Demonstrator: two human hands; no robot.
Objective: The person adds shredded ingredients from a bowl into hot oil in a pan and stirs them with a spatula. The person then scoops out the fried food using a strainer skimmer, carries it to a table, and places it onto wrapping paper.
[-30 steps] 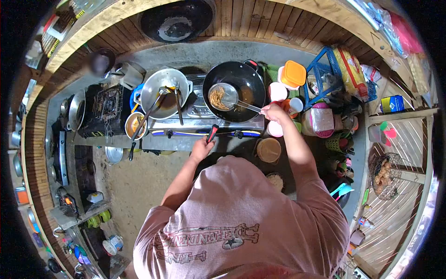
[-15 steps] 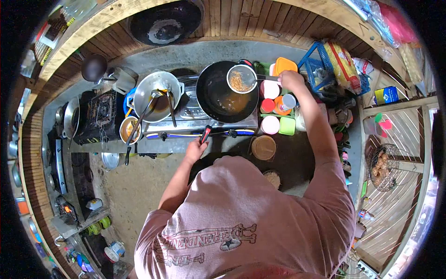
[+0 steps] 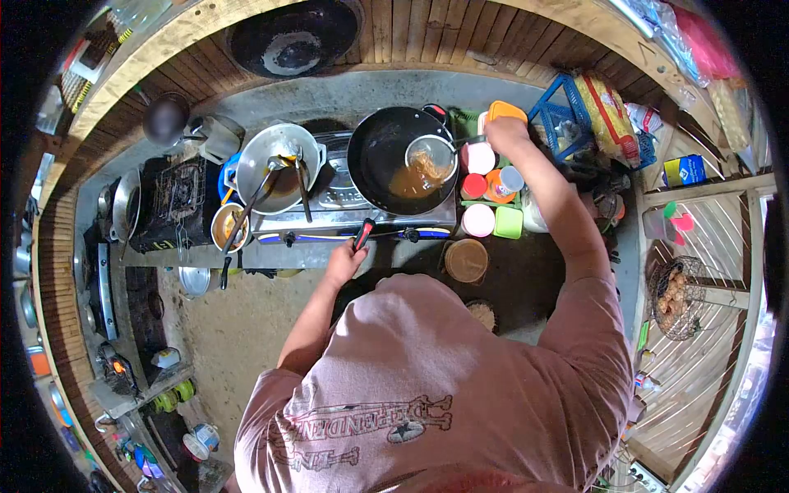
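Observation:
My left hand (image 3: 347, 261) is closed around the red-and-black handle (image 3: 362, 234) of a black wok (image 3: 374, 156) on the gas stove. Brown liquid (image 3: 411, 185) has pooled in the wok's lower right part. My right hand (image 3: 507, 135) grips the handle of a fine mesh strainer (image 3: 429, 148), held over the wok's right side. Thin brown fried bits (image 3: 427, 170) lie toward the strainer's lower side, close to the liquid; whether the mesh touches it I cannot tell. To the left on the stove stands a silver pot (image 3: 256, 152) with ladles in it.
Colourful lidded jars (image 3: 474, 187) crowd the counter right of the wok, with a blue basket (image 3: 563, 119) behind them. A small bowl (image 3: 229, 226) with a utensil sits at the stove's left front. A round lidded container (image 3: 466, 260) is below the counter edge.
The strainer has dropped slightly and tilted, moving a little to the right. Its brown bits have shifted toward the lower rim. My left hand stays on the wok handle.

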